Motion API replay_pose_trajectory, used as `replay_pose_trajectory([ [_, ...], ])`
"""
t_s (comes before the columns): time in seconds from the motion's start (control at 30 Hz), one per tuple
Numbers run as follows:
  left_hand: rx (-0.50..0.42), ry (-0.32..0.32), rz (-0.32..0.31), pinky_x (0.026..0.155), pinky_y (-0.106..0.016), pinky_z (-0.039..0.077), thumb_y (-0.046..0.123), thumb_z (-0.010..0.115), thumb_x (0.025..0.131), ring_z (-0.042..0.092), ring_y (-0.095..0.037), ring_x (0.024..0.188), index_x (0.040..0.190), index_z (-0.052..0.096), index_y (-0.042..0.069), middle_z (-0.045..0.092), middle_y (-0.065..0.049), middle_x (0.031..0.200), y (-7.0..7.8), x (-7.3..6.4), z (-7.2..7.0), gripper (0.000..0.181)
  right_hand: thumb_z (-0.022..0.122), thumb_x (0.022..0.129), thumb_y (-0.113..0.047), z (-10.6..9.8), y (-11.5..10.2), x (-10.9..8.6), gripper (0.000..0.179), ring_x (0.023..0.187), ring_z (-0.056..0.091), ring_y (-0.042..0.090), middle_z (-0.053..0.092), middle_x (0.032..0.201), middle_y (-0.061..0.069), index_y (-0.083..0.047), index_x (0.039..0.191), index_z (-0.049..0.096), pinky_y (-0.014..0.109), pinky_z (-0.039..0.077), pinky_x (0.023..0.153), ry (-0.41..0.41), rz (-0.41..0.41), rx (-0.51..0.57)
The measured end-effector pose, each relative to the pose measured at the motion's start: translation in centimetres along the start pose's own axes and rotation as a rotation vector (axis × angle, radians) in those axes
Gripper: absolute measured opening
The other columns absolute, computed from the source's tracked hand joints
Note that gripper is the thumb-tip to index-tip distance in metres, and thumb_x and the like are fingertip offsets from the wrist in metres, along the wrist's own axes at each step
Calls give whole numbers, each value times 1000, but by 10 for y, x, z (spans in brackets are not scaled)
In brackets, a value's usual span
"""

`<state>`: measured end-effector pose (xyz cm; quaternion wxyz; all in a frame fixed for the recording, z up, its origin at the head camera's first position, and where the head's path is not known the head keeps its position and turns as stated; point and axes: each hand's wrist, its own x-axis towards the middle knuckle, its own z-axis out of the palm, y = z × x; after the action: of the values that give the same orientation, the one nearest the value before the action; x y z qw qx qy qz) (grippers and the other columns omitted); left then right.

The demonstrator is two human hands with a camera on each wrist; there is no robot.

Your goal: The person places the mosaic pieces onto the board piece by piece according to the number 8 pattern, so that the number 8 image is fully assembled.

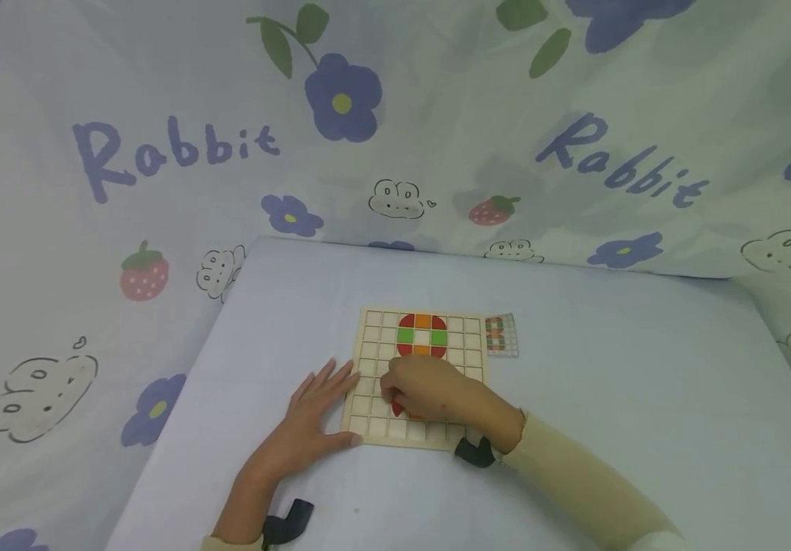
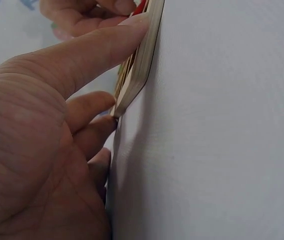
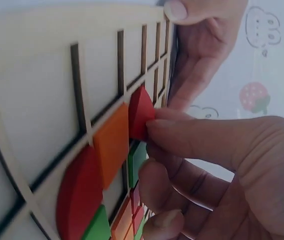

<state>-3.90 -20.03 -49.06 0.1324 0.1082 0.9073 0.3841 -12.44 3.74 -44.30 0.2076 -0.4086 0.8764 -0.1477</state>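
Note:
A wooden grid board [image 1: 371,337] lies on the table, with red, orange and green tiles forming a ring in its upper middle. My right hand [image 1: 426,389] is over the lower part, where thumb and fingertips pinch a red rounded-corner tile [image 3: 141,112] at a cell. Beside that tile in the right wrist view sit an orange square tile [image 3: 112,145] and another red rounded tile [image 3: 79,192], with green tiles [image 3: 99,225] behind. My left hand [image 1: 309,417] spreads along the board's left side, its thumb on the near corner and fingertips touching the edge.
A small printed pattern card [image 1: 503,335] lies against the board's right edge. The table [image 1: 609,383] has a pale cover, and a patterned cloth [image 1: 437,153] hangs behind and at the sides. Black wrist mounts [image 1: 288,522] sit beneath both wrists.

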Motion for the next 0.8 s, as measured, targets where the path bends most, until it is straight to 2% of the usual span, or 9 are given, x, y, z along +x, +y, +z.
replay_pose_trajectory([
  [0.1,13,2,0,130,-48,-3,34,91,80,4,-22,161,163,40,20,24,8,171,0,0,0,98,74,96,-13,3,-3,-1,11,69,53,8,55,80,-10,-19,89,69,20,47,56,35,37,-18],
  [0.2,8,8,8,129,-49,-3,34,91,80,5,-22,161,163,40,20,24,8,171,-1,0,0,98,78,95,-18,6,-7,-2,15,67,52,8,54,77,-10,-18,87,65,21,45,54,70,77,-37],
  [0.33,-4,12,15,129,-49,-2,34,91,80,6,-23,161,162,42,20,25,7,171,-1,0,1,97,76,94,-17,10,-10,-4,16,66,51,8,53,74,-10,-18,84,65,22,44,53,92,105,-62],
  [0.6,12,10,10,130,-49,-3,32,91,80,5,-23,161,162,41,20,24,7,172,-1,1,2,97,77,92,-16,15,-13,-12,9,75,53,10,54,81,-10,-17,92,67,24,49,63,117,133,-82],
  [0.7,14,9,6,130,-49,-3,32,91,80,5,-23,161,162,41,20,25,7,172,0,2,2,97,79,90,-20,14,-13,-17,14,78,54,11,56,83,-8,-17,92,66,25,50,63,135,158,-98],
  [0.8,15,10,1,130,-49,-3,33,91,79,5,-23,161,162,41,20,25,7,171,1,2,2,97,82,89,-27,15,-12,-21,21,82,56,13,61,89,-6,-14,99,69,25,50,64,162,195,-104],
])
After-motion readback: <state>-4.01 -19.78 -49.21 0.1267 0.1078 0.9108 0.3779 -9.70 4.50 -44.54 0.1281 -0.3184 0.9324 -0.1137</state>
